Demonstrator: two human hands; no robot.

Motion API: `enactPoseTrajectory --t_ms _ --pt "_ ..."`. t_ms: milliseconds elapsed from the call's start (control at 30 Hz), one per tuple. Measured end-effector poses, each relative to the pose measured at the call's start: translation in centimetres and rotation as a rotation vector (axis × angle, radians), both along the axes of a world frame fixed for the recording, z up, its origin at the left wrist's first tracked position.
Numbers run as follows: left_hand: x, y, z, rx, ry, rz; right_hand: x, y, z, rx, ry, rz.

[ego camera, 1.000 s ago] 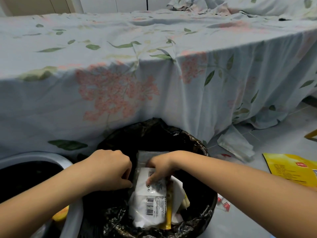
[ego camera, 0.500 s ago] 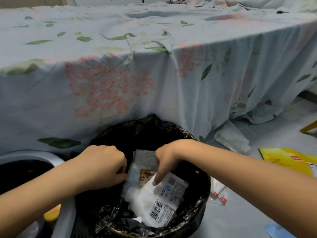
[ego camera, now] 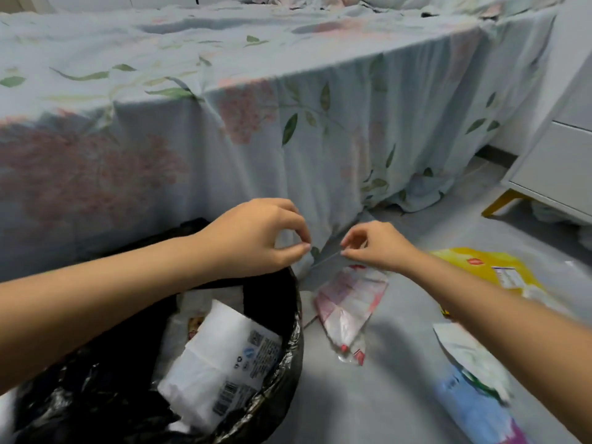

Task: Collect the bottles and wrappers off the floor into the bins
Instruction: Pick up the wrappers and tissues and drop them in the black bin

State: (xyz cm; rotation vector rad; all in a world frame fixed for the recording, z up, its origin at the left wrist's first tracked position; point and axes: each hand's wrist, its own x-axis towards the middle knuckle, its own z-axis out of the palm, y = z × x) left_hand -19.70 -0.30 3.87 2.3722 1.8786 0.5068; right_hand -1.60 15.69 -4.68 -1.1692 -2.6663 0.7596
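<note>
Both hands have been lifted out of the bin (ego camera: 288,344) since the earlier frame — the left hand (ego camera: 256,238) is now held over its far rim, the right hand (ego camera: 371,245) just beyond it over the floor (ego camera: 384,395). Both are seen with fingers curled and fingertips pinched, nothing plainly held. A white wrapper (ego camera: 221,363) lies in the bin — a pink wrapper (ego camera: 349,302) lies on the floor beside its rim, a yellow packet (ego camera: 480,267) farther right.
</note>
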Motion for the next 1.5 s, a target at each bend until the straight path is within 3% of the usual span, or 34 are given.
enactPoseTrajectory --t_ms 133,267,467,833,1200,1367,1500 --pt "0.5 2.9 -1.8 -0.083 0.203 -0.033 3.3 1.0 -5.6 0.069 -0.276 0.007" --pt "-0.2 3.1 -3.2 -0.177 0.301 -0.073 4.7 0.7 -9.6 0.035 -0.333 0.042" --pt "-1.7 2.6 -4.9 -0.3 0.31 0.003 3.0 0.4 -13.3 -0.052 -0.429 0.042" --pt "-2.4 2.5 -5.6 -0.25 0.276 0.018 1.6 0.3 -16.1 0.05 -0.51 0.059" --pt "-2.1 2.4 -5.8 -0.211 0.252 0.037 2.6 -1.2 -15.6 0.095 -0.316 -0.063" --pt "-1.8 2.2 -5.1 -0.3 0.066 0.047 3.3 -0.9 -11.8 -0.347 0.117 -0.184" --pt "-1.0 1.5 -4.5 -0.1 -0.255 0.005 3.3 -2.4 -4.7 -0.674 0.446 -0.163"
